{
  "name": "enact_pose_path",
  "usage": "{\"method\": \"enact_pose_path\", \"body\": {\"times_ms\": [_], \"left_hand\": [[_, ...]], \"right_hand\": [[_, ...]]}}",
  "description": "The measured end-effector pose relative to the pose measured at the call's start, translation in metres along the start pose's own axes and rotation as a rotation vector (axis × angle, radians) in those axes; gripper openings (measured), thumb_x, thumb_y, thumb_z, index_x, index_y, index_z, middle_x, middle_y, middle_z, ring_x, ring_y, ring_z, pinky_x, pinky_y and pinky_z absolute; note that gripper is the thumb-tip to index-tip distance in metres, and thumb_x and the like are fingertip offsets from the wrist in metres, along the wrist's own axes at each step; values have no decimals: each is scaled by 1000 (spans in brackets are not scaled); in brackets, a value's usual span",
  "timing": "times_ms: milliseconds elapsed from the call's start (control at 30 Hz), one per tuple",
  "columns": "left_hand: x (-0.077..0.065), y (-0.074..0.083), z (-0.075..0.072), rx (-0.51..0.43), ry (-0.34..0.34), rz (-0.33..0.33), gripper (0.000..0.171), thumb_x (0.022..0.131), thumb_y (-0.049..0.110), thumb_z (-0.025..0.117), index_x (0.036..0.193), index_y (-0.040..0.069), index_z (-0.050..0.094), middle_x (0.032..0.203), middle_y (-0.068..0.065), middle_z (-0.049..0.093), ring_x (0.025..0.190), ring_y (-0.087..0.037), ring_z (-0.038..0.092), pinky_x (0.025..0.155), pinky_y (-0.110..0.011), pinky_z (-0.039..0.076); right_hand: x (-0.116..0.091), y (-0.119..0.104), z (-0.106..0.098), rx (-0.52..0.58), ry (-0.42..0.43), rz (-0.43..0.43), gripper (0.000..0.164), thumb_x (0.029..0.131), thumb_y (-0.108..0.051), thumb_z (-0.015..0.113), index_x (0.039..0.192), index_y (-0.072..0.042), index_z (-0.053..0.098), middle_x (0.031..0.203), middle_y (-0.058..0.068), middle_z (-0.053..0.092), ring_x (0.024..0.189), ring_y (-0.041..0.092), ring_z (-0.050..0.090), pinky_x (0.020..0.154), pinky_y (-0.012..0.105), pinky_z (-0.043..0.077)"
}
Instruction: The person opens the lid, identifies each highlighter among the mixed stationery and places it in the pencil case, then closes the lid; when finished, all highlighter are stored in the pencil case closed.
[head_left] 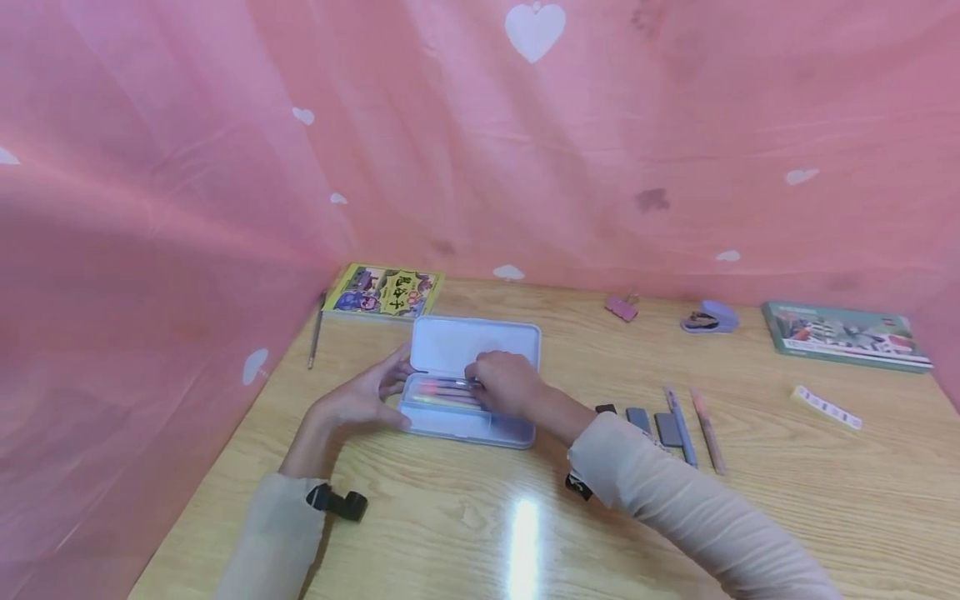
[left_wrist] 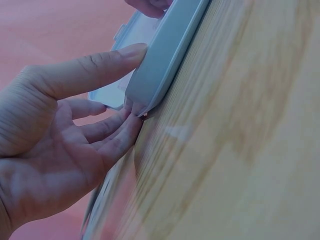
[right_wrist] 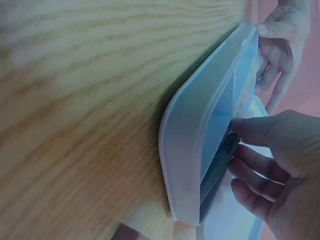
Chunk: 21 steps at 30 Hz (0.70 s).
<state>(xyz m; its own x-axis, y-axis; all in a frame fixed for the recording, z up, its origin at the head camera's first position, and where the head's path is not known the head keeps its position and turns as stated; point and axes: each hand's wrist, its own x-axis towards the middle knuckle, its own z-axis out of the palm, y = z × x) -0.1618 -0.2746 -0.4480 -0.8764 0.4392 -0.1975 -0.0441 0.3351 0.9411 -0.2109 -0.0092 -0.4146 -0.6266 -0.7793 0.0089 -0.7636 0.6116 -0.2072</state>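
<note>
A pale blue pencil case [head_left: 450, 435] lies on the table with its lid [head_left: 450, 342] raised at the back. Several pens [head_left: 442, 398], pink and yellow among them, rest in its rear left section. With thumb and fingers, my left hand [head_left: 367, 396] grips the case's left end; in the left wrist view the thumb [left_wrist: 95, 72] presses the wall. My right hand [head_left: 510, 385] reaches in over the right part, and its thumb and fingers pinch a dark pen [right_wrist: 220, 160] with printed lettering. Part of that pen is hidden by the fingers.
Right of the case lie a blue pen [head_left: 681, 427], a pink pen [head_left: 708, 432] and grey erasers [head_left: 667, 430]. Farther back are a binder clip [head_left: 622, 307], a purple stapler [head_left: 710, 317] and a green box [head_left: 847, 336]. A yellow book [head_left: 386, 292] and a thin pencil [head_left: 317, 333] lie at left.
</note>
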Motion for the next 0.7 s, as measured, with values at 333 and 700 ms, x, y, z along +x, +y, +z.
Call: {"method": "enact_pose_path", "body": {"times_ms": [333,700], "left_hand": [[2,2,0,0,-3,-1,125,62,1,83,152,32,1,138,-12,35,137,-33,30,109,-36,39],[0,-1,1,26,9,-19,125,63,4,84,151,33,1,141,-12,33,137,-36,30,107,-38,40]], "right_hand": [[-4,4,-2,50,26,27,16,85,-20,68,100,-16,71,83,-2,63,71,11,52,60,25,48],[-67,50,-50,153,133,159,36,86,-30,68,113,-7,66,101,10,70,88,24,66,67,37,58]]}}
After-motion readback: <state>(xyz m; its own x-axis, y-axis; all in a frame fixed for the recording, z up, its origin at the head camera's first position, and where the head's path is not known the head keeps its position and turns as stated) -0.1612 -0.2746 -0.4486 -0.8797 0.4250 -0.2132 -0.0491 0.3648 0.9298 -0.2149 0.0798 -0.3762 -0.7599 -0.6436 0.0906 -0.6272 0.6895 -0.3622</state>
